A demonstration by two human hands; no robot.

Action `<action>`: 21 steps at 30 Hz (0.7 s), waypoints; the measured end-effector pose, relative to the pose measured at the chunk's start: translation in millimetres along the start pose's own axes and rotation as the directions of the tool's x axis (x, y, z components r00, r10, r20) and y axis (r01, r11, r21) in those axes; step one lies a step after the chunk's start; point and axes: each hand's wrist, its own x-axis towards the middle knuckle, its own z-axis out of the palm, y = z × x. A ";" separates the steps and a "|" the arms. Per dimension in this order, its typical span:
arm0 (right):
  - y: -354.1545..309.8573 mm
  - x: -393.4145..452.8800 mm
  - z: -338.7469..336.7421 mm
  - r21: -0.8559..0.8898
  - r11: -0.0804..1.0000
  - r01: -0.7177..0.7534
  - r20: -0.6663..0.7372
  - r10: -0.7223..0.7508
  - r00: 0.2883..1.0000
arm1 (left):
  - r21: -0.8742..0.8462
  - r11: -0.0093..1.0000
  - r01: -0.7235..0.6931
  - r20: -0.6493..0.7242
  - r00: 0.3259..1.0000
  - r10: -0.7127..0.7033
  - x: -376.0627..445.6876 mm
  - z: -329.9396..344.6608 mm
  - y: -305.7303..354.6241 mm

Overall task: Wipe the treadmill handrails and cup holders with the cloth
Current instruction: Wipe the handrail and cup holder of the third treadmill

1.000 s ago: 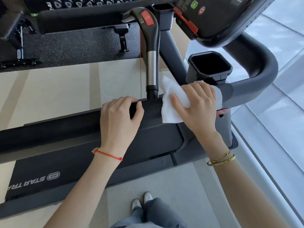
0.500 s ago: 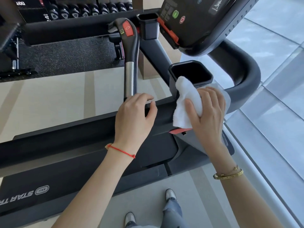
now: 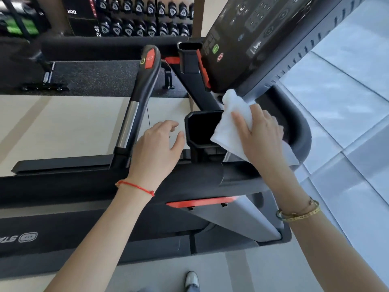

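My right hand grips a white cloth and holds it against the right rim of the near black cup holder. The cloth's top corner reaches up under the console. My left hand hovers just left of that cup holder with relaxed, spread fingers, holding nothing. A second cup holder sits farther back beside the console. The curved black handrail runs behind my right hand. A centre grip bar with a red button and a steel section rises to the left.
The treadmill's side rail and belt deck run across the lower left. A dumbbell rack stands at the back on black rubber flooring. Pale tiled floor lies to the right. My shoe shows at the bottom edge.
My right hand carried the cloth from the side handrail up to the near cup holder's rim. My left hand let go of the handrail and now hovers open beside the cup holder.
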 end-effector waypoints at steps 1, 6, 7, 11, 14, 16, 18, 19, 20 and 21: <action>2.5 8.2 2.1 -0.077 0.997 0.003 0.088 0.003 0.996 | 0.009 1.000 0.018 0.016 1.000 -0.018 3.4 2.2 1.9; 12.3 26.4 12.8 -0.072 0.997 -0.018 0.524 0.053 0.850 | 0.030 0.996 0.089 0.115 0.989 -0.091 19.8 13.0 4.4; 14.0 27.7 14.0 -0.044 0.999 -0.024 0.546 0.044 0.837 | 0.027 0.995 0.100 0.136 0.985 -0.103 22.5 14.8 4.5; 15.2 37.6 18.8 -0.008 1.000 -0.013 0.597 0.015 0.802 | 0.000 0.989 0.149 0.200 0.969 -0.146 28.7 19.1 2.6; 12.6 52.8 21.5 0.044 0.999 -0.005 0.621 -0.023 0.783 | -0.017 0.989 0.146 0.215 0.967 -0.139 27.9 19.8 -1.4; 11.2 61.8 21.9 0.094 0.995 -0.021 0.631 -0.044 0.774 | -0.023 0.992 0.127 0.227 0.967 -0.118 27.5 19.7 -3.9; 13.0 63.4 21.7 0.104 0.995 -0.002 0.628 -0.064 0.776 | -0.050 0.991 0.120 0.246 0.964 -0.104 28.2 19.7 -5.6; 16.1 61.0 22.1 0.108 0.994 -0.005 0.620 -0.064 0.782 | -0.065 0.991 0.119 0.252 0.963 -0.099 28.3 19.7 -6.4; 20.0 57.6 22.3 0.111 0.994 -0.011 0.611 -0.059 0.789 | -0.074 0.990 0.117 0.255 0.962 -0.095 28.6 19.6 -7.2; 23.6 54.1 22.1 0.110 0.994 -0.017 0.605 -0.053 0.795 | -0.078 0.990 0.116 0.258 0.962 -0.092 28.9 19.1 -8.0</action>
